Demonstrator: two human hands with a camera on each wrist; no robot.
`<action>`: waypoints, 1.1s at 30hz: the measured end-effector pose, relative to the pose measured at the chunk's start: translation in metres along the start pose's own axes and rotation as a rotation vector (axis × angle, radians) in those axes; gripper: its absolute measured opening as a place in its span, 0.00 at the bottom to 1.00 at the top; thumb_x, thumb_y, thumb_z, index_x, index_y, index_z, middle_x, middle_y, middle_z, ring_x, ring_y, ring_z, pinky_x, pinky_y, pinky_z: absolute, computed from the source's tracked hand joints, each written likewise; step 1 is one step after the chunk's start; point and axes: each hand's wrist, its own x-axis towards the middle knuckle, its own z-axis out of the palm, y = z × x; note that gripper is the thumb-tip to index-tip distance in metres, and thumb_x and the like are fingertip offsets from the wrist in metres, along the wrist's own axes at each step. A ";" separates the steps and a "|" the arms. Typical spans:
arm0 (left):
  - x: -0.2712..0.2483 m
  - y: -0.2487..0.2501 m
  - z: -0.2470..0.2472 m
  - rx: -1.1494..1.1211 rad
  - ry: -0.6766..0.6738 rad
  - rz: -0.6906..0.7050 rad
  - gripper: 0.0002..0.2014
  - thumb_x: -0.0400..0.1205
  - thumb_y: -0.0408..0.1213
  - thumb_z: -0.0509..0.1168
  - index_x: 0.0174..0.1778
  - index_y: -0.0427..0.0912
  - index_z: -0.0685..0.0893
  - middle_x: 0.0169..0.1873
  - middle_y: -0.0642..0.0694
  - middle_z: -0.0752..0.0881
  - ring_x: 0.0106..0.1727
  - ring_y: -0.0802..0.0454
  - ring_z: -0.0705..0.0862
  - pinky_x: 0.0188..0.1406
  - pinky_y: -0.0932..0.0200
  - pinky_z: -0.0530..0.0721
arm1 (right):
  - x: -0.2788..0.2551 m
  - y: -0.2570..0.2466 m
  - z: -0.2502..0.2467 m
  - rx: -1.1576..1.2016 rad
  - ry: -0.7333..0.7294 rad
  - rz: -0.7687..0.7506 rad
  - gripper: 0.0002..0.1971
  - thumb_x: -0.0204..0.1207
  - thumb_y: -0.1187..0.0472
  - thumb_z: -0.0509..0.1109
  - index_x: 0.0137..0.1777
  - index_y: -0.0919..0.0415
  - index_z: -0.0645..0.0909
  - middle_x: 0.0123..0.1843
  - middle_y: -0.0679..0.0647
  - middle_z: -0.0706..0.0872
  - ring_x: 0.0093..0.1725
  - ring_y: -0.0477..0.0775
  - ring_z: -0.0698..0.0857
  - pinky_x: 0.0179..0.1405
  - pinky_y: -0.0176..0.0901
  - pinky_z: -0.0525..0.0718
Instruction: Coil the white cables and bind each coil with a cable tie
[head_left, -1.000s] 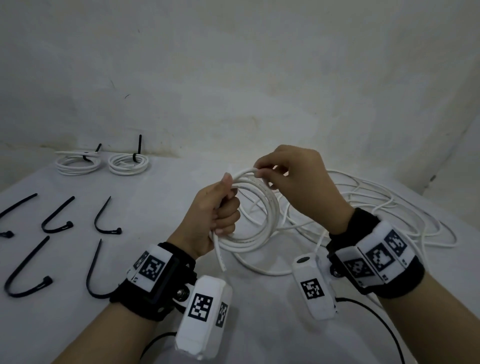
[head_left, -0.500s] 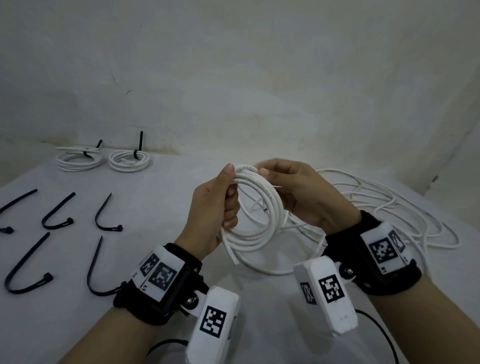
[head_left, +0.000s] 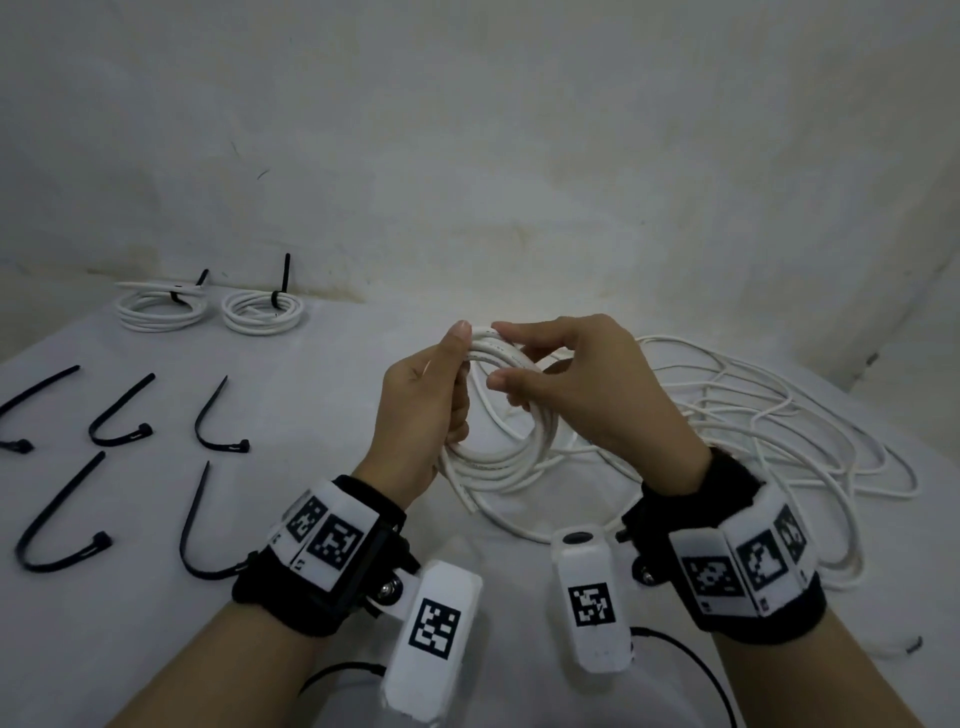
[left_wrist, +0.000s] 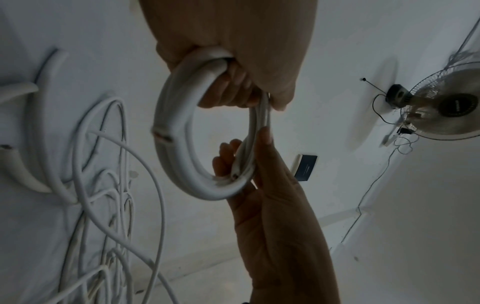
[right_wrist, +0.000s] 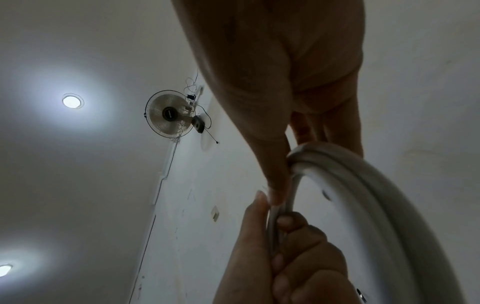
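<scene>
Left hand grips the round white cable coil at frame centre. Right hand, having swung round, now pinches its top, so another loop seems laid.

A broad black fabric wristband is being worn on the left forearm, and white rectangular panels printed with black square-pattern markers are being carried on its upper side. A white box-shaped wrist camera housing, marked with its own black square-pattern marker, is being held to the band by a small metal bracket with a screw. A thin black cable is being led out from below it. A matching black band, white marker panels and a white camera housing with a dark round lens are being worn on the right forearm. Both forearms are being left bare, without sleeves.
</scene>
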 end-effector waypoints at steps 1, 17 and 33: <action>0.000 0.000 0.000 0.017 0.004 0.000 0.20 0.83 0.49 0.61 0.29 0.41 0.70 0.17 0.52 0.61 0.20 0.55 0.57 0.19 0.63 0.57 | 0.001 0.000 0.001 -0.044 0.007 -0.002 0.21 0.66 0.53 0.81 0.60 0.50 0.87 0.40 0.44 0.91 0.36 0.40 0.88 0.48 0.34 0.85; -0.001 0.004 -0.007 0.334 -0.070 0.352 0.02 0.81 0.37 0.66 0.48 0.45 0.81 0.30 0.47 0.87 0.21 0.61 0.77 0.20 0.63 0.75 | -0.001 0.025 0.009 0.094 0.058 0.059 0.13 0.67 0.69 0.75 0.49 0.55 0.86 0.33 0.55 0.89 0.33 0.55 0.90 0.37 0.55 0.90; 0.002 0.010 -0.010 0.326 -0.057 0.307 0.13 0.73 0.47 0.69 0.44 0.42 0.79 0.29 0.42 0.89 0.18 0.60 0.77 0.18 0.64 0.75 | -0.007 0.024 0.009 0.265 -0.065 0.038 0.09 0.72 0.70 0.72 0.48 0.57 0.81 0.27 0.60 0.87 0.26 0.63 0.87 0.27 0.50 0.84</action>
